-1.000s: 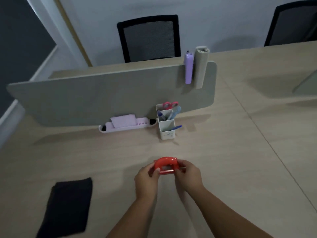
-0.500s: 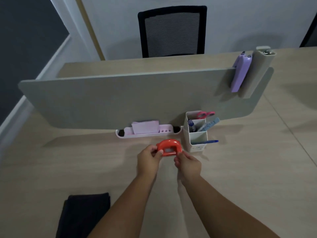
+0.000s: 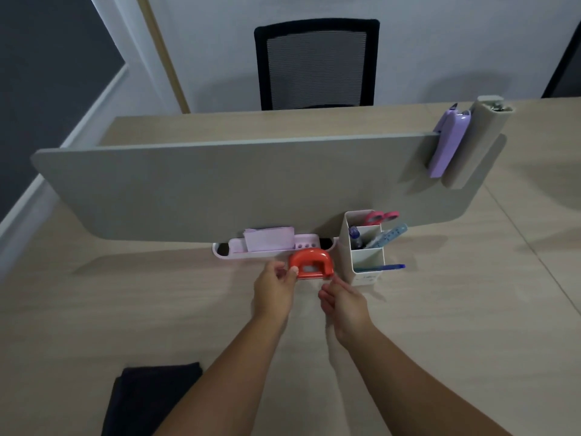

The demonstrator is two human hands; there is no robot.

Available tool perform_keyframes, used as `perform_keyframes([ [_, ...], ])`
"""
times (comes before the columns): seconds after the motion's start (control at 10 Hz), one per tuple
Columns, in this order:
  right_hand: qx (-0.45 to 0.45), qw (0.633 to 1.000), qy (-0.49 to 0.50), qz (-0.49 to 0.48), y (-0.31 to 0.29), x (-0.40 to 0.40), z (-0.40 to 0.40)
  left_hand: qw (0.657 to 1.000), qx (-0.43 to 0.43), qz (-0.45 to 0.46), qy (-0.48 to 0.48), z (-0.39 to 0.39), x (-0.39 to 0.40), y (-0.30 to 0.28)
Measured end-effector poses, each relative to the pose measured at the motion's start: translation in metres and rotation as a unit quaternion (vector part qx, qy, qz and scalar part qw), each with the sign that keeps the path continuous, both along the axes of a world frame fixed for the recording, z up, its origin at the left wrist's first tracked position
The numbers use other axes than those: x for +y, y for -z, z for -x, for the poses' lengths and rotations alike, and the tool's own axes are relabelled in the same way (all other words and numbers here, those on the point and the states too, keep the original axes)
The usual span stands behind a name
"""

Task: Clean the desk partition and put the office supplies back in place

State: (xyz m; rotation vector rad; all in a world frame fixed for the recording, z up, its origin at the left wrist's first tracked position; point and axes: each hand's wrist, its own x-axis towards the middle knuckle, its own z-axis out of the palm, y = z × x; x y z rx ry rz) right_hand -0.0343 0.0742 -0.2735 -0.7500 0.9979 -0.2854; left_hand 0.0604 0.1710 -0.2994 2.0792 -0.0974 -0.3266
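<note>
Pinching red hole punch [image 3: 311, 264] w/ my left hand [image 3: 274, 289] near tray [image 3: 220, 250]; right hand [image 3: 344, 302] loose, fingers slack, just off it.

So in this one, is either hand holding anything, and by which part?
The left hand pinches the red hole punch at its left end. The right hand is just off its right side, fingers open, holding nothing.
</note>
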Motion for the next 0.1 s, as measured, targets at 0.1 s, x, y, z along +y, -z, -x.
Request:
perform_keyframes([
  [0.1,-0.017,0.999,-0.011,-0.039,-0.0098,-0.0005,0.026,0.997,0.064,0.038,-0.032,0.0276,0.0093,-0.0047],
])
